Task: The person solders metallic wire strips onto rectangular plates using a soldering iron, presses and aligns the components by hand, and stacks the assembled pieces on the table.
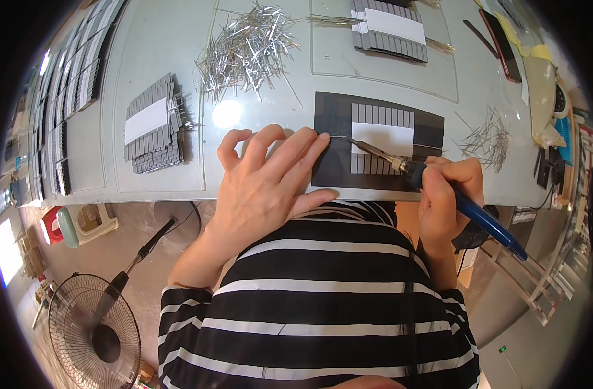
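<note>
right hand (449, 188) fingers are gripping a blue-handled soldering iron (439, 188); left hand (270, 175) fingers are lying flat, pinning a thin metal strip (338, 137) to the glossy counter (167, 39).

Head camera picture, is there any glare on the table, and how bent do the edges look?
In the head view, one bright glare spot sits on the pale table just beyond the left hand; the table's near edge bows with fisheye distortion, the corners go black, and the right hand with the soldering iron stays sharp.
</note>
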Motion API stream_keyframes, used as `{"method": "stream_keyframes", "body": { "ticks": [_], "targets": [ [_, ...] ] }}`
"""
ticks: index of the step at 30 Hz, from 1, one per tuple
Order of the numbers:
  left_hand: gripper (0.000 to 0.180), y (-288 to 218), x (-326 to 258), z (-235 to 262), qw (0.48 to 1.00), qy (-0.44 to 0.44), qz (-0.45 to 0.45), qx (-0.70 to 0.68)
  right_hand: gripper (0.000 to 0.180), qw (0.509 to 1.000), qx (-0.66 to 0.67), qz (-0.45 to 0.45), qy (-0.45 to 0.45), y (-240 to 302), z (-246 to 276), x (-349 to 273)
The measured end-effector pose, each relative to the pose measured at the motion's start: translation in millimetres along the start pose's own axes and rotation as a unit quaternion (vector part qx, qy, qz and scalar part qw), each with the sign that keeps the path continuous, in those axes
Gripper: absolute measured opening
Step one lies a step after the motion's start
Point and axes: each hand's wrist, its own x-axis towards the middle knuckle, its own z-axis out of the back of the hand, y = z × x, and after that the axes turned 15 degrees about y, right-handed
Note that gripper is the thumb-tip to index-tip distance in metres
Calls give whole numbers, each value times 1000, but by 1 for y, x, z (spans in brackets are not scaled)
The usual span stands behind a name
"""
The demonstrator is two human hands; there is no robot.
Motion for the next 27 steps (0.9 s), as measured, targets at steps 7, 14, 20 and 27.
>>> {"method": "stream_keyframes", "body": {
  "ticks": [7, 14, 20, 27],
  "targets": [
    [65, 1, -2, -1, 999, 28, 10, 15, 14, 999, 23, -41, -9, 4, -4, 3],
    [65, 1, -2, -1, 1000, 28, 8, 10, 13, 1000, -1, -16, 1, 0, -2, 2],
    [65, 2, -2, 0, 1000, 28, 7, 3, 14, 999, 10, -28, 20, 3, -1, 4],
    [63, 3, 0, 2, 999, -1, 4, -38, 17, 998, 22, -61, 17, 12, -2, 17]
  ]
}}
